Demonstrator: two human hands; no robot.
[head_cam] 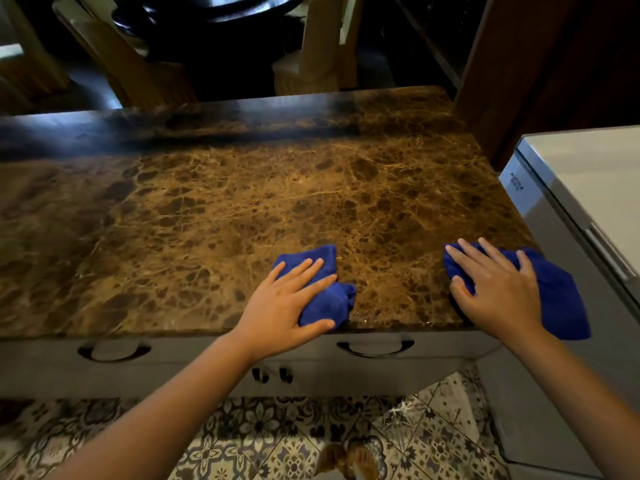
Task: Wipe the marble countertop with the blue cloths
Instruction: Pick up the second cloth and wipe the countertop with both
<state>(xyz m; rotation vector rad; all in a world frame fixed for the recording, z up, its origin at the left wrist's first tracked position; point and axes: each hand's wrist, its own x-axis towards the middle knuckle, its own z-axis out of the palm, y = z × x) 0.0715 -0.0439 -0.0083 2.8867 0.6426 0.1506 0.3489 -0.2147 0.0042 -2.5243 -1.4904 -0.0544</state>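
The brown veined marble countertop (225, 209) fills the middle of the view. My left hand (287, 299) lies flat, fingers spread, on a bunched blue cloth (329, 303) near the counter's front edge. My right hand (495, 289) presses flat on a second blue cloth (557, 296) at the front right corner. Part of that cloth hangs over the counter's right edge.
A grey appliance with a white top (571, 188) stands right against the counter's right side. Grey drawers with dark handles (375, 348) sit under the front edge. Chairs and a dark table (242, 8) stand beyond the far edge. Patterned tiles (277, 438) cover the floor.
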